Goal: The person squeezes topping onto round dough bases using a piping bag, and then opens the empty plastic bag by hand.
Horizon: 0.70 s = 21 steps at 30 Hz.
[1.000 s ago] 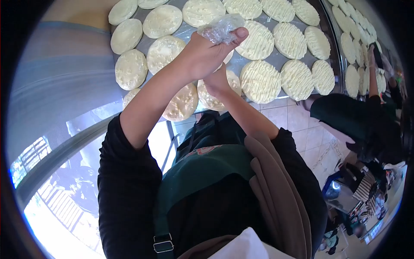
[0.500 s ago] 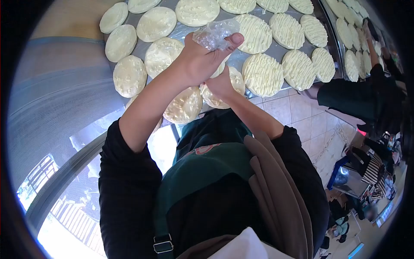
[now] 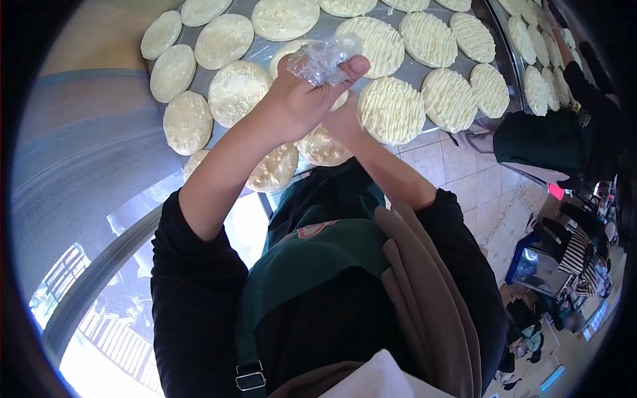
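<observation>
My left hand (image 3: 298,99) is raised over a metal tray (image 3: 265,50) and grips the twisted top of a clear plastic bag (image 3: 322,56). Just below and behind it, my right hand (image 3: 345,123) is closed around the lower part of the same bag, largely hidden by the left one. Under both hands lies a round flat piece of dough (image 3: 323,147) in the tray's near row. The rounds to the right, like this one (image 3: 391,109), carry thin white stripes. The rounds on the left (image 3: 232,93) look lumpy and unstriped.
A second tray of striped rounds (image 3: 534,86) stands at the right. A co-worker in a dark sleeve (image 3: 537,142) reaches over it. Tiled floor (image 3: 464,172) shows below the tray edge, and a grey counter surface (image 3: 79,152) lies at the left.
Both hands stay together on the bag and have drifted slightly left over the near row. The view has tilted, so the trays sit higher. The co-worker's arm has moved further up.
</observation>
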Tool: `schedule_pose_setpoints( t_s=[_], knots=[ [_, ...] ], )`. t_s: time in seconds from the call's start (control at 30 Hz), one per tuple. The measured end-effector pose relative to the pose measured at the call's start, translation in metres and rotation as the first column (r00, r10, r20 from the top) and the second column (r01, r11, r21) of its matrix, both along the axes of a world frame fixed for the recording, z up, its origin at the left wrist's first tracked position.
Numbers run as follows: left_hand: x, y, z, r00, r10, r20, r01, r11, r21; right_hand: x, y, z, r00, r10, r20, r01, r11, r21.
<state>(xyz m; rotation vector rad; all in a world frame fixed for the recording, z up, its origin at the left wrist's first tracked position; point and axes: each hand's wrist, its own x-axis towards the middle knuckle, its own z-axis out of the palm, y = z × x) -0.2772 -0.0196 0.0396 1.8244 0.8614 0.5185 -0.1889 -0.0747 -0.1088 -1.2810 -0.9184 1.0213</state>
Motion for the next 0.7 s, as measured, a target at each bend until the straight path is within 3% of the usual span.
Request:
schedule_pose_setpoints(
  t_s=[0.07, 0.23, 0.33, 0.43, 0.57, 0.63, 0.7],
  knots=[
    [0.003, 0.002, 0.000, 1.000, 0.015, 0.014, -0.015, 1.000, -0.013, 0.018, 0.015, 0.011, 0.996, -0.032, -0.080, 0.033, 0.999, 0.016],
    [0.005, -0.007, 0.002, 1.000, 0.012, -0.022, -0.011, 0.999, 0.045, -0.002, -0.016, 0.022, 0.997, -0.076, -0.004, 0.075, 0.989, -0.127],
    [0.003, -0.013, 0.001, 0.998, -0.013, -0.065, 0.016, 0.999, 0.036, -0.010, -0.030, 0.024, 1.000, -0.002, 0.026, 0.005, 0.994, -0.108],
    [0.002, -0.011, -0.009, 0.992, -0.027, 0.122, 0.026, 1.000, 0.013, 0.014, -0.005, -0.003, 0.997, 0.060, 0.055, -0.058, 0.998, -0.039],
    [0.010, -0.004, 0.003, 1.000, -0.003, -0.005, 0.003, 1.000, 0.000, 0.034, 0.011, 0.009, 0.998, 0.039, -0.043, -0.039, 0.999, 0.000],
    [0.010, -0.008, 0.004, 1.000, -0.021, -0.003, 0.021, 1.000, -0.012, 0.016, -0.013, -0.035, 0.999, -0.032, 0.031, 0.035, 0.997, -0.071],
    [0.007, -0.013, 0.004, 0.998, -0.040, -0.053, 0.041, 0.999, 0.014, 0.000, -0.030, -0.026, 0.997, -0.053, 0.049, 0.058, 0.995, -0.085]
  ],
)
